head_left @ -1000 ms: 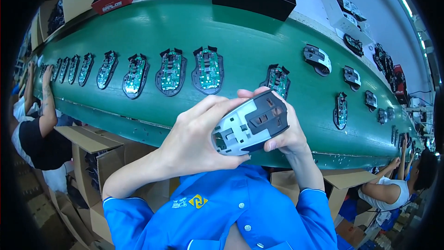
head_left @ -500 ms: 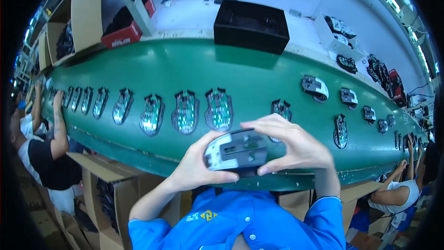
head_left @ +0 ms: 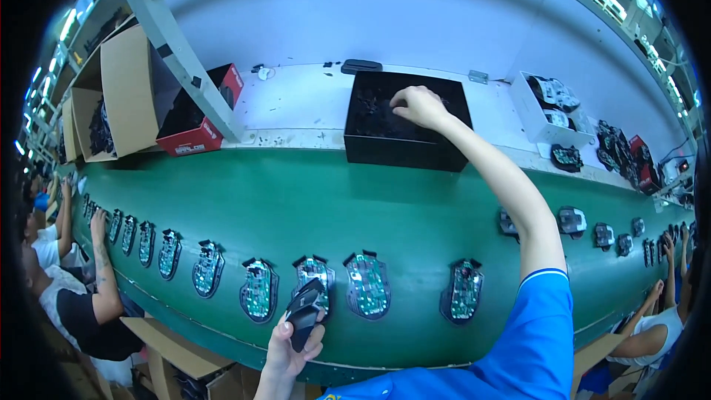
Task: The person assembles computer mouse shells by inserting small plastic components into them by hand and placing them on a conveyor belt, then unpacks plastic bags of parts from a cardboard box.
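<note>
My left hand (head_left: 289,350), low in the middle, is closed around a dark computer mouse shell (head_left: 304,314), tilted up on edge above the bench. Behind it lies a mouse base with a green circuit board (head_left: 315,272), partly covered. Stretched far forward, my right hand (head_left: 421,107) is over the open black box (head_left: 404,150). Its fingers are curled downward, and whatever they grip is hidden. Small dark parts (head_left: 368,104) lie inside that box. Another mouse base with its board (head_left: 367,285) rests right of my left hand.
More board-bearing bases line the green bench (head_left: 296,192). Grey-and-black mouse shells (head_left: 572,222) sit at right, beyond my forearm. On the back shelf stand a red box (head_left: 191,141) and a white box of shells (head_left: 544,118). A metal post (head_left: 174,48) rises at left; co-workers sit at both sides.
My right hand has left the mouse shell and reached forward into the black box. My left hand alone keeps the shell, now lower, farther left and turned on edge. The view has tilted up.
</note>
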`<state>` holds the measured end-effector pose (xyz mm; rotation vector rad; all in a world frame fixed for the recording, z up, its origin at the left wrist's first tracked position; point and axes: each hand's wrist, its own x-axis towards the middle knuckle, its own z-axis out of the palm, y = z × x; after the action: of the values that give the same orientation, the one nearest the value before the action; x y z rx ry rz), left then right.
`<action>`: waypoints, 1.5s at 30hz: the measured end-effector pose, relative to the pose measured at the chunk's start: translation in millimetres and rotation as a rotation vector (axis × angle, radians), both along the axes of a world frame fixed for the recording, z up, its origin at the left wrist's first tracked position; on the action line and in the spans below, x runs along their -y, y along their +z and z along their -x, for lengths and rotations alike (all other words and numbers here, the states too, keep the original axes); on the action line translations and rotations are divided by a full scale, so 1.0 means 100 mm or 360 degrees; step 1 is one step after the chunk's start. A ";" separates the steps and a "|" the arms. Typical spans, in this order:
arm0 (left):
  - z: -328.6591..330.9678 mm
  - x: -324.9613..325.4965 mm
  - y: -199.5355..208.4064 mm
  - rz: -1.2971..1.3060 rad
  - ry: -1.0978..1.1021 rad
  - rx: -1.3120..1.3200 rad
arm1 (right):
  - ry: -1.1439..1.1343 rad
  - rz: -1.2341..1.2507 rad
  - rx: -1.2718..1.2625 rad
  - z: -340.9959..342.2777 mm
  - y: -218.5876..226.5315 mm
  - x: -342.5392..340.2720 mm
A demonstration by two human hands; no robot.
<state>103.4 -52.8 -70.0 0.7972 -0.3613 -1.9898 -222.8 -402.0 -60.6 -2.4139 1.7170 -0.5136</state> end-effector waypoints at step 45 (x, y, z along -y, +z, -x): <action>0.23 -0.21 0.32 -0.0153 -0.0112 -0.0431 | 0.0117 -0.0181 -0.0171 0.01 -0.09 -0.21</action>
<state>80.3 -32.0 -38.3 0.5693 -0.1374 -2.1610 -224.0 -381.5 -69.1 -2.4529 1.6416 -0.2738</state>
